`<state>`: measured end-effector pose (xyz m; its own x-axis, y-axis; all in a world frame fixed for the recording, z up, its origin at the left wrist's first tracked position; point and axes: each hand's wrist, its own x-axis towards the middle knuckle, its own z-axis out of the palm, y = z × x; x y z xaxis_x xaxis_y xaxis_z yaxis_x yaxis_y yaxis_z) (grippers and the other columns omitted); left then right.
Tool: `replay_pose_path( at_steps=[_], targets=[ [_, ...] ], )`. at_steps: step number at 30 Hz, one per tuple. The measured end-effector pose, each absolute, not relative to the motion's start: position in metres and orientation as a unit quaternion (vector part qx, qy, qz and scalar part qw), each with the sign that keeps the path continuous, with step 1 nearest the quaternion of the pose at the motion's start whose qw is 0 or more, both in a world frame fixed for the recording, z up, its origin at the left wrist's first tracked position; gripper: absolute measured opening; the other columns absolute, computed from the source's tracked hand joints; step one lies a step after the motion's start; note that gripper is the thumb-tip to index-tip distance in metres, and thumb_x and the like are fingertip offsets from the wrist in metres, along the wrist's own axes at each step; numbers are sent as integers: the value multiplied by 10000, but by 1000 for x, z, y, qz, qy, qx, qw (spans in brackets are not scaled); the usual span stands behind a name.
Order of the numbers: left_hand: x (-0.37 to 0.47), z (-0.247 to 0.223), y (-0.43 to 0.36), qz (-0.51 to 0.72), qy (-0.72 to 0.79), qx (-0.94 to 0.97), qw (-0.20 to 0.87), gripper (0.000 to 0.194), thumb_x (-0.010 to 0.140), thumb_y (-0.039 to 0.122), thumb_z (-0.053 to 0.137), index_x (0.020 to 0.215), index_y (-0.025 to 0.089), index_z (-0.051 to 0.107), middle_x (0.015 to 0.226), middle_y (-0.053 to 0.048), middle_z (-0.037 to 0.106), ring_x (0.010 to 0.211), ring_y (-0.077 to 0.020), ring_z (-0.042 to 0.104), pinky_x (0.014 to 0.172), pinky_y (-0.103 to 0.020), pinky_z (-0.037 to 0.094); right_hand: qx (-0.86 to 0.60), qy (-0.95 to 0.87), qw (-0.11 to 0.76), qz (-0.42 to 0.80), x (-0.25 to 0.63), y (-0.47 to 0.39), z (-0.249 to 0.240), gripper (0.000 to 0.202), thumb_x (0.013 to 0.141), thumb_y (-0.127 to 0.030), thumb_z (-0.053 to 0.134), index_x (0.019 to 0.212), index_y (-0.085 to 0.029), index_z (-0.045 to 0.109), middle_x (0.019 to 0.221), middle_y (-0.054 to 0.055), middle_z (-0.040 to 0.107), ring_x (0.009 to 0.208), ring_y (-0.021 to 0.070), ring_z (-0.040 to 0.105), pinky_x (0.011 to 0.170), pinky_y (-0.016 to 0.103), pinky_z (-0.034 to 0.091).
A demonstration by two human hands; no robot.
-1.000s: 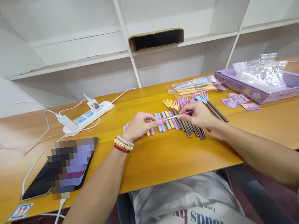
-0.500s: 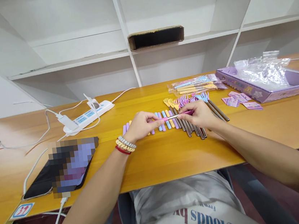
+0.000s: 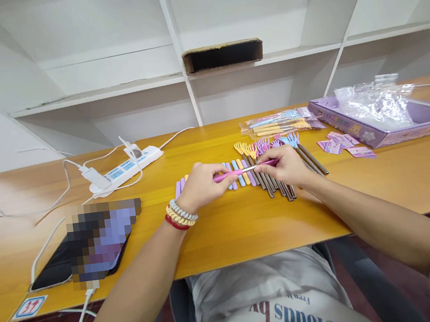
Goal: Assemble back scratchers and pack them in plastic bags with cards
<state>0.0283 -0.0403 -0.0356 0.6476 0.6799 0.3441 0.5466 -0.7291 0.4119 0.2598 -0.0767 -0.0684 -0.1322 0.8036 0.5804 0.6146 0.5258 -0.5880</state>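
Over the table's middle, a thin metal rod with a pink handle (image 3: 229, 174) and a darker pink far end lies level between my hands; it looks like a back scratcher, its head hidden. My left hand (image 3: 205, 181) pinches the pink handle from the left. My right hand (image 3: 281, 164) closes around the rod's other end. Beneath them is a row of short purple, blue and yellow handle sleeves (image 3: 246, 177), partly covered by my left hand. Just behind and under my right hand lie several metal-rod back scratchers (image 3: 252, 150) with yellow, purple and blue claw heads.
Bagged back scratchers (image 3: 279, 123) lie at the back. To the right are small printed cards (image 3: 340, 141) and a purple box (image 3: 388, 138) holding clear plastic bags (image 3: 378, 104). Leftward are a power strip (image 3: 126, 170) with cables and two phones (image 3: 53, 262). White shelving (image 3: 143, 89) stands behind.
My left fingers have shifted slightly left along the pink handle, so more of it shows. My right hand keeps its grip. The view has tilted a little.
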Motion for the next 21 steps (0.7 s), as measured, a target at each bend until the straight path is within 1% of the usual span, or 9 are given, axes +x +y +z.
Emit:
replay_pose_path(
  at_steps=[3,6,8,10,13,16,21],
  targets=[
    [26,-42,-35,247,321,909,97,312,813,437,544,784,173,706,576,-9,635,515,-109,537,552,-233,368,-476,-751,445,103,258,-77,-68,196,730,-315,661,657,-133,668,552,14,608,480,83,476,489,216,351],
    [23,-52,-26,231,303,923,60,341,836,448,508,774,171,697,594,-18,632,541,-121,543,576,-247,373,-476,-769,414,100,257,-76,-67,196,740,-307,640,649,-135,663,539,3,586,479,75,458,487,212,338],
    [22,-59,-20,209,295,932,22,368,855,456,475,756,173,688,628,-30,637,585,-135,559,597,-258,376,-476,-784,385,101,257,-74,-67,189,748,-290,620,654,-132,664,529,-5,568,475,70,443,486,209,331],
    [23,-62,-18,194,293,936,-22,379,875,456,440,783,180,683,693,-41,650,649,-154,578,612,-269,373,-476,-794,365,102,258,-72,-68,176,757,-268,597,676,-129,668,521,-13,553,470,65,427,491,209,330],
    [25,-61,-20,200,307,927,-75,384,910,434,378,892,185,670,766,-51,652,712,-168,586,634,-279,373,-480,-790,368,95,262,-69,-69,186,775,-270,570,711,-129,674,532,-16,552,478,65,428,512,213,341],
    [30,-57,-28,203,311,923,-102,384,935,394,327,973,180,644,793,-54,638,743,-168,583,659,-281,377,-483,-784,379,93,262,-68,-71,199,793,-273,552,737,-131,678,563,-7,578,499,73,451,523,214,349],
    [39,-60,-38,184,316,925,-107,366,923,441,356,1046,218,620,858,-40,640,753,-163,586,638,-273,368,-452,-801,385,81,255,-71,-75,166,799,-242,552,767,-138,677,630,15,632,537,88,506,545,211,378]
  ],
)
